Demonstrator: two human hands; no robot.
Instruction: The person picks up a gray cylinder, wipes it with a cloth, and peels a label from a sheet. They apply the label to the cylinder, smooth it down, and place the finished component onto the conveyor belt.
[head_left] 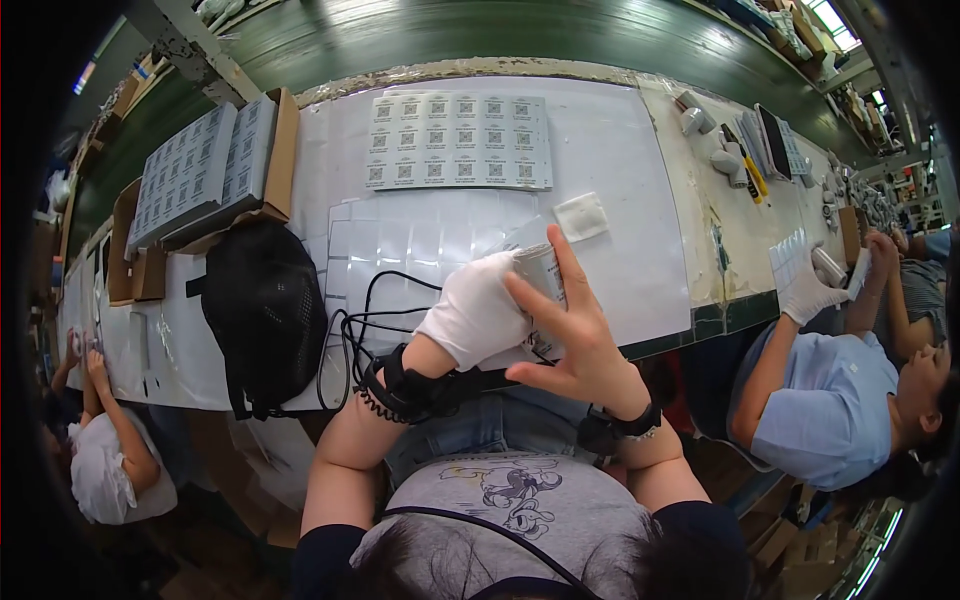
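My left hand (pixel 474 308), in a white glove, is wrapped round a grey cylinder (pixel 540 266) with small dark print, held upright just above the near table edge. My bare right hand (pixel 580 335) is at the cylinder's right side, fingers spread; whether its palm touches the cylinder is hidden. Beyond them lies a stack of label sheets (pixel 460 140) with rows of square codes. Nearer, a clear sheet with faint rectangles (pixel 400 235) lies flat. A folded white cloth pad (pixel 581 216) rests just past my right fingertips.
A cardboard box (pixel 283 150) of label sheets stands at the back left, with a black mesh bag (pixel 262 315) before it. Black cables (pixel 385 312) loop beside my left wrist. A yellow cutter (pixel 754 178) lies at the right. Co-workers sit on both sides, one in light blue (pixel 825 410).
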